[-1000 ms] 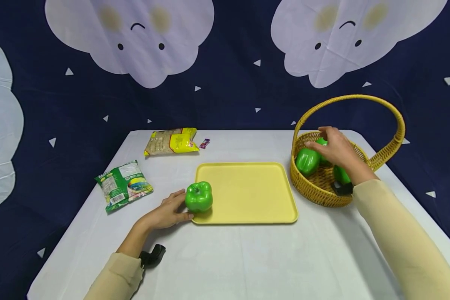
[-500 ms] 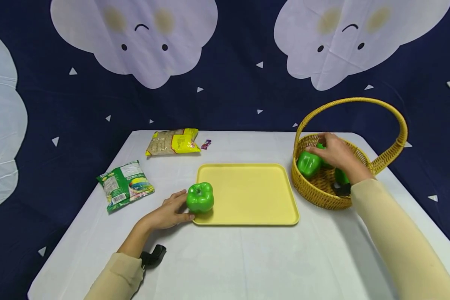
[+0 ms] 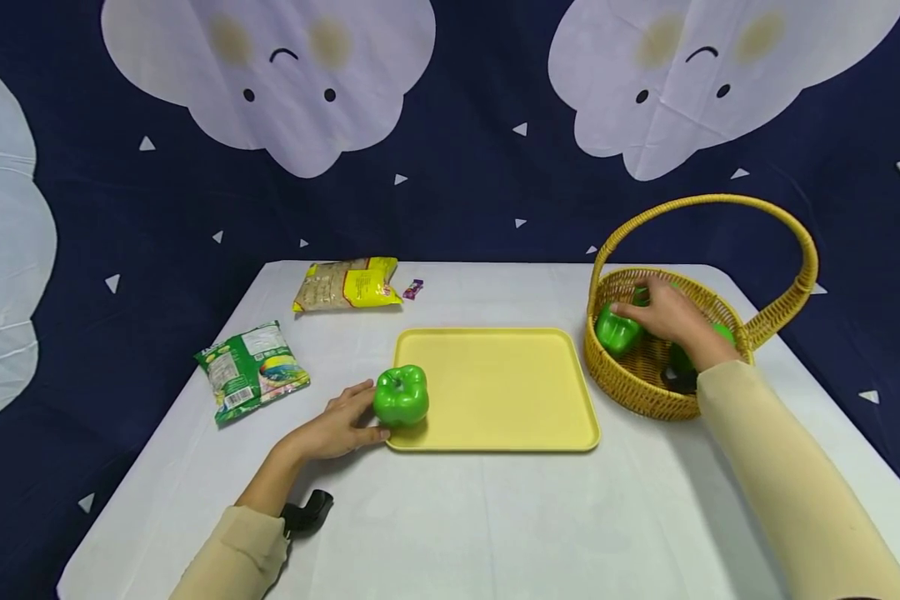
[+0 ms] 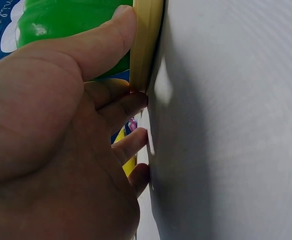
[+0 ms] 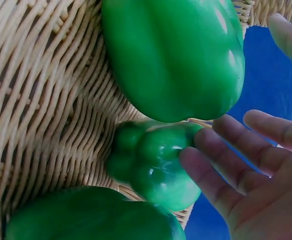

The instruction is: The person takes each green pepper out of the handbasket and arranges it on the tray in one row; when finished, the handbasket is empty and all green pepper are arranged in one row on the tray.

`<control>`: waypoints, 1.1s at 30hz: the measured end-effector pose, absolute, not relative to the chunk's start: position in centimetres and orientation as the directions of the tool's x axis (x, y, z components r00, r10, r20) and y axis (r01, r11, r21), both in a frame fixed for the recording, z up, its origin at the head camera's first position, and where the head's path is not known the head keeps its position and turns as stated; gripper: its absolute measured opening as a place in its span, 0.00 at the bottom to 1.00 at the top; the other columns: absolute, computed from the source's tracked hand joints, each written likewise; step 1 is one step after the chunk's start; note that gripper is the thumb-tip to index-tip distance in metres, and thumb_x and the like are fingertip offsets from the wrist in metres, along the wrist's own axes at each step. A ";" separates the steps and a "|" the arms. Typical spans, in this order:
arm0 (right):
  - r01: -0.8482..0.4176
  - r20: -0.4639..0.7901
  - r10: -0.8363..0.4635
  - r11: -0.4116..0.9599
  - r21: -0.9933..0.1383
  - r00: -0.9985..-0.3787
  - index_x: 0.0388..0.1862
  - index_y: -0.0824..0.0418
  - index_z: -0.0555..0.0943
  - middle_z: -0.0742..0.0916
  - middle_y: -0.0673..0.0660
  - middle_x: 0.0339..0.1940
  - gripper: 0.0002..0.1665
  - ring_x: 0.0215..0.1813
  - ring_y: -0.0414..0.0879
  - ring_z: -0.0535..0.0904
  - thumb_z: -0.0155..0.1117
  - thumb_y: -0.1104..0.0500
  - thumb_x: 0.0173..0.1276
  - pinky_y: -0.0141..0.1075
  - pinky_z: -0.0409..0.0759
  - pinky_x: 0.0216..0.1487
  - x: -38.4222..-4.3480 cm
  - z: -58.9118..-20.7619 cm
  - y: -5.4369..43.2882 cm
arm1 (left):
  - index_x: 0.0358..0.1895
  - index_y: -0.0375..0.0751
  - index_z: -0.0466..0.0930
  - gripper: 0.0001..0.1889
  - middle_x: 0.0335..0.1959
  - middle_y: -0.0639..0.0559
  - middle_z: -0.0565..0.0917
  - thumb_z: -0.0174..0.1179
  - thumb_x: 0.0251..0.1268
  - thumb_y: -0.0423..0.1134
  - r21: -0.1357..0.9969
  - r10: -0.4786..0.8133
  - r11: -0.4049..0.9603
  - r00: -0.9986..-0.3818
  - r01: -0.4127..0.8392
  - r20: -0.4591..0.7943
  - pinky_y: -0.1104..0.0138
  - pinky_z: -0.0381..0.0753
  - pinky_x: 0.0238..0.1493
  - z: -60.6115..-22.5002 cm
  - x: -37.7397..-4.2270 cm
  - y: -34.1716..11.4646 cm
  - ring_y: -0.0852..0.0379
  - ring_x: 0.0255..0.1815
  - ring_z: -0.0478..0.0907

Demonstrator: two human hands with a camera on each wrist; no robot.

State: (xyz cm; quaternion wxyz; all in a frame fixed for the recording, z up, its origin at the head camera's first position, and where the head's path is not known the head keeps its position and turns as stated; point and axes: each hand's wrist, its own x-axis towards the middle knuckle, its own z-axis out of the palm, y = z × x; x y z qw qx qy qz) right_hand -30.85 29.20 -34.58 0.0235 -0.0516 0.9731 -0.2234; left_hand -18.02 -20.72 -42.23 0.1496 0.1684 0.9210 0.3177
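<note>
Though in one basket (image 3: 637, 400), three peppers (image 3: 617, 331)

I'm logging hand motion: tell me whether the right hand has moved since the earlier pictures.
Yes: in the head view, the right hand has moved down against the basket; its top edge, first above the far rim, now shows below it.

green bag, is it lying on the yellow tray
No, the green bag lies on the white table, apart from the yellow tray.
</note>
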 end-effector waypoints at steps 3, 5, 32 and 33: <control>-0.079 -0.029 -0.101 0.903 -0.423 -0.994 0.69 0.72 0.58 0.72 0.75 0.61 0.52 0.61 0.69 0.68 0.56 0.33 0.63 0.62 0.67 0.60 -30.8 -34.6 29.2 | 0.73 0.46 0.57 0.39 0.75 0.40 0.56 0.62 0.60 0.51 0.635 0.408 0.741 -0.898 0.218 -0.167 0.35 0.43 0.70 -42.2 -18.0 -20.7 0.37 0.77 0.44; -0.081 -0.032 -0.103 0.909 -0.408 -0.994 0.68 0.73 0.59 0.74 0.76 0.59 0.53 0.59 0.69 0.70 0.56 0.33 0.62 0.61 0.68 0.58 -30.8 -34.6 29.2 | 0.73 0.46 0.57 0.39 0.74 0.40 0.57 0.62 0.60 0.51 0.636 0.410 0.739 -0.898 0.222 -0.162 0.34 0.44 0.69 -42.1 -18.0 -20.8 0.36 0.76 0.44; -0.114 -0.072 -0.158 0.902 -0.417 -0.985 0.67 0.76 0.58 0.73 0.77 0.58 0.54 0.60 0.70 0.69 0.54 0.32 0.63 0.59 0.67 0.60 -30.7 -35.7 28.8 | 0.72 0.47 0.57 0.39 0.75 0.38 0.55 0.62 0.60 0.51 0.633 0.401 0.744 -0.901 0.214 -0.167 0.34 0.44 0.69 -42.2 -18.1 -20.8 0.36 0.76 0.44; -0.116 -0.076 -0.162 0.900 -0.421 -0.984 0.68 0.75 0.58 0.73 0.77 0.59 0.54 0.60 0.69 0.69 0.55 0.32 0.63 0.59 0.68 0.60 -30.7 -35.7 28.8 | 0.72 0.47 0.57 0.39 0.75 0.38 0.55 0.62 0.60 0.51 0.634 0.401 0.743 -0.901 0.215 -0.165 0.35 0.44 0.69 -42.2 -18.1 -20.8 0.36 0.76 0.44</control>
